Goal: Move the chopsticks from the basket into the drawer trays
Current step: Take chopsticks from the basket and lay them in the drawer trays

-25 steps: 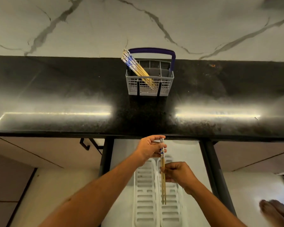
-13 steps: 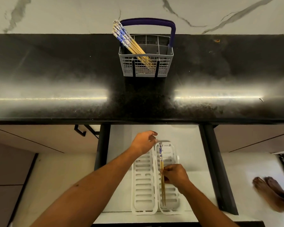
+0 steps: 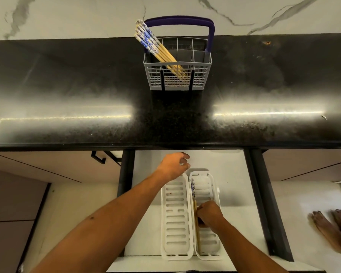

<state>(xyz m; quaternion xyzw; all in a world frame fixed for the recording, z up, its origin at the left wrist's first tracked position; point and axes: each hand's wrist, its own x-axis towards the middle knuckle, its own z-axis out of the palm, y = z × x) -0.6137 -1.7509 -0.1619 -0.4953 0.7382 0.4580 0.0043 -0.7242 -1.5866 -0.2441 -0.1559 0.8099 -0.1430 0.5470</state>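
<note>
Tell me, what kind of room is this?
Probably a home kitchen: a dark stone counter, a cutlery basket of chopsticks, and an open drawer with white trays.

The basket (image 3: 178,74) is sitting on the worktop (image 3: 67,91), back by the wall, with a bundle of chopsticks (image 3: 157,48) leaning out over its left side. Below the worktop's front edge the drawer (image 3: 232,174) is standing open, and two trays are lying side by side in it: the left tray (image 3: 175,217) and the right tray (image 3: 207,186), touching. A pair of chopsticks (image 3: 193,192) is lying along the right tray's left wall.
</note>
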